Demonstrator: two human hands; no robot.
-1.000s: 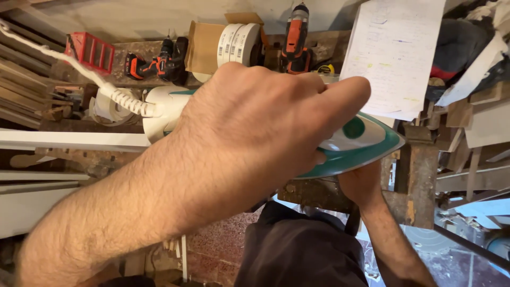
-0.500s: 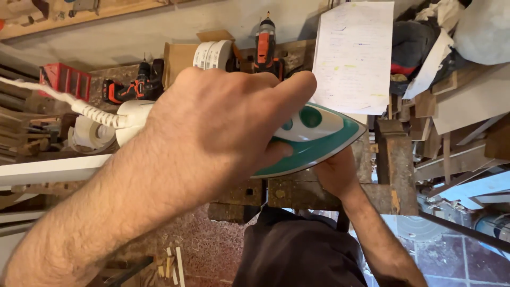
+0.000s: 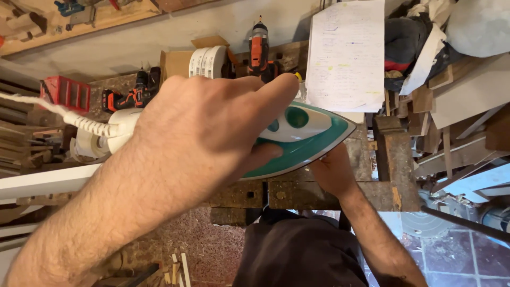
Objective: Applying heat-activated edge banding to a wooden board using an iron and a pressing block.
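Observation:
My left hand [image 3: 207, 133] is shut around the handle of a white and teal clothes iron [image 3: 305, 133], with the index finger stretched along its top. The iron lies flat over the worn wooden workbench [image 3: 297, 194], nose to the right. Its white cord [image 3: 79, 123] runs off to the left. My right hand [image 3: 332, 172] lies on the bench just under the iron's nose; the iron hides its fingers.
A long white plank [image 3: 42, 180] sticks out to the left. At the back stand rolls of white tape [image 3: 206, 61], two orange and black cordless drills [image 3: 258, 50] [image 3: 133, 95], a red crate [image 3: 66, 93] and a written paper sheet [image 3: 345, 53]. Wood offcuts are stacked at the right.
The view has shifted, so the bench and wall sit further left and lower in frame. The iron stays in my left hand over the same spot, and my right hand remains under its nose.

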